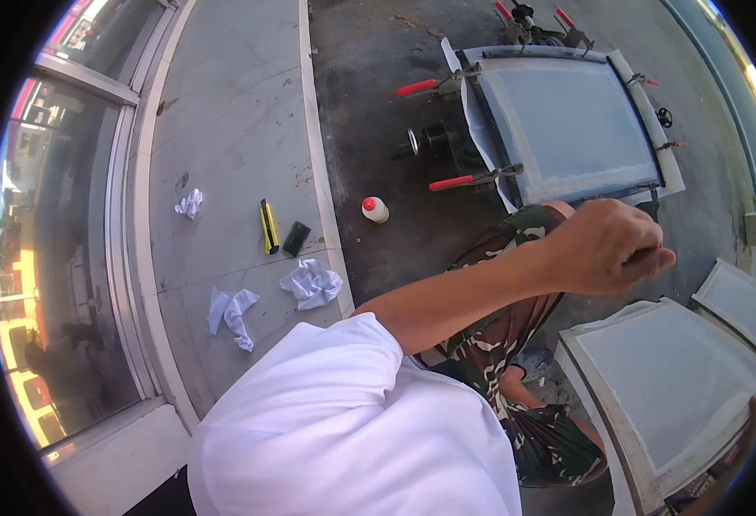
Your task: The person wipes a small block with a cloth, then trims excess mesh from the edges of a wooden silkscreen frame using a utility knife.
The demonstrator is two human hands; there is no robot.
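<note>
My left hand (623, 245) is raised at the end of my outstretched forearm, between two framed mesh screens. Its fingers are curled together, and whatever may be inside them is hidden. Beyond it, one screen (567, 120) lies held by clamps with red handles (453, 183). Nearer to me, a second pale screen (670, 378) rests at a slant. A dim, brownish shape that looks like part of my right hand (746, 439) shows at that screen's far right edge; its fingers cannot be made out.
A white bottle with a red cap (375, 209) stands on the dark floor. On the pale ledge lie a yellow cutter (269, 227), a dark green block (296, 238) and crumpled white pieces (311, 284). Another framed screen (739, 297) is at right. Windows (68, 241) line the left.
</note>
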